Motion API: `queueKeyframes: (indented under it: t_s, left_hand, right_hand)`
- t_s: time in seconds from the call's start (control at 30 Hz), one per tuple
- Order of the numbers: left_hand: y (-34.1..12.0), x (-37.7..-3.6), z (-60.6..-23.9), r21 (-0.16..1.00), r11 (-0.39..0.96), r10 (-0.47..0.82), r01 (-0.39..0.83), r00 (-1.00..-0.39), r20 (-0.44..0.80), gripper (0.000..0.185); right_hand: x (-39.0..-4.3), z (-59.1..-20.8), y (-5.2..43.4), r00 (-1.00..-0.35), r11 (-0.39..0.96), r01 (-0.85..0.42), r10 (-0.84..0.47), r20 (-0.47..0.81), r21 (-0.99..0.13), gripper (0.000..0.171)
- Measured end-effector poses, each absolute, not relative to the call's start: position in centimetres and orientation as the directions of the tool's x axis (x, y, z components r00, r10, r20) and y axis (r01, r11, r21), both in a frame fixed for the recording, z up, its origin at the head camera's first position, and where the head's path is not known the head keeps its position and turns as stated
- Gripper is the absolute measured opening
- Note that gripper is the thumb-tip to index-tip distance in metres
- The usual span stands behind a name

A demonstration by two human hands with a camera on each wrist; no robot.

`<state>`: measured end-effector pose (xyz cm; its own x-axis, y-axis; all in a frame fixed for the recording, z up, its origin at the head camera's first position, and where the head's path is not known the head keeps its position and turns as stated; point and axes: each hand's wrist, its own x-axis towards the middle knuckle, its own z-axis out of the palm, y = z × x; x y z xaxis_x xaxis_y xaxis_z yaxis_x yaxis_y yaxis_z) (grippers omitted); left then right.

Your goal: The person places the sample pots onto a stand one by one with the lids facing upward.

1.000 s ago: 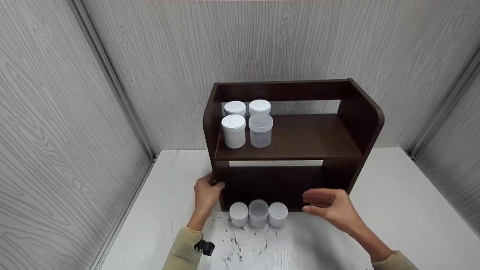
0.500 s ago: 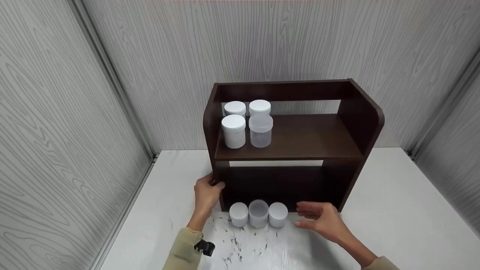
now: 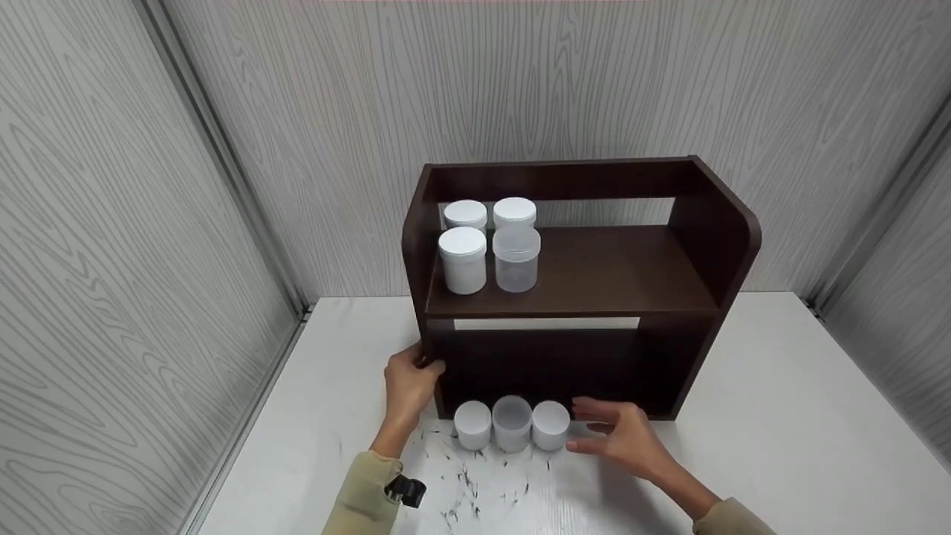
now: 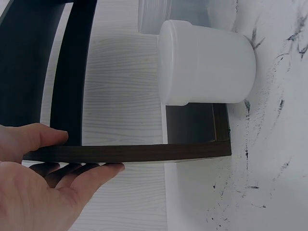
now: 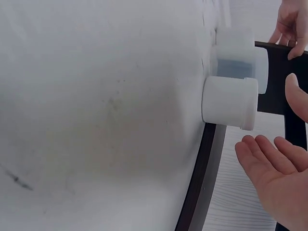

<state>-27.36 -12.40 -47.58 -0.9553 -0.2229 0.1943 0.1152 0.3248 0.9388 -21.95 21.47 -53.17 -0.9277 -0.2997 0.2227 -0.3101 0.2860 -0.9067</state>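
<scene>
Seven jars [image 3: 512, 423] in all, four on the one shelf rack [image 3: 594, 275], three on the table [image 3: 780, 416].

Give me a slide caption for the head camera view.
Left hand grips dark wooden shelf; open right hand nears three white plastic jars.

Left hand [image 4: 38, 187]: thumb and fingers grip the dark shelf panel [image 4: 130, 153].
White jar [image 4: 207, 62]: just beyond the panel edge.
Clear jar [image 4: 159, 14]: behind it.
Table [image 4: 269, 144]: white, black scuffs.

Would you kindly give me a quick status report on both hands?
Left hand grips shelf side panel. Right hand open beside rightmost jar, not touching. Nothing between them.
</scene>
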Motion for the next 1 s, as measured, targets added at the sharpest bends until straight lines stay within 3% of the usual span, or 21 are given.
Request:
queueKeyframes:
  t_s: [0.27, 1.0]
  left_hand:
    - [-12.4, -27.3, -47.5, 0.938, 0.329, -0.233, 0.106, -0.954, 0.189, 0.05]
    - [-12.5, -27.3, -47.6, 0.941, 0.308, -0.208, 0.139, -0.956, 0.209, 0.054]
  right_hand:
    - [-23.1, -53.7, 20.4, -0.923, 0.238, -0.3, -0.316, 0.218, -0.924, 0.069]
    - [-25.0, -55.0, 19.6, -0.926, 0.271, -0.281, -0.33, 0.185, -0.921, 0.072]
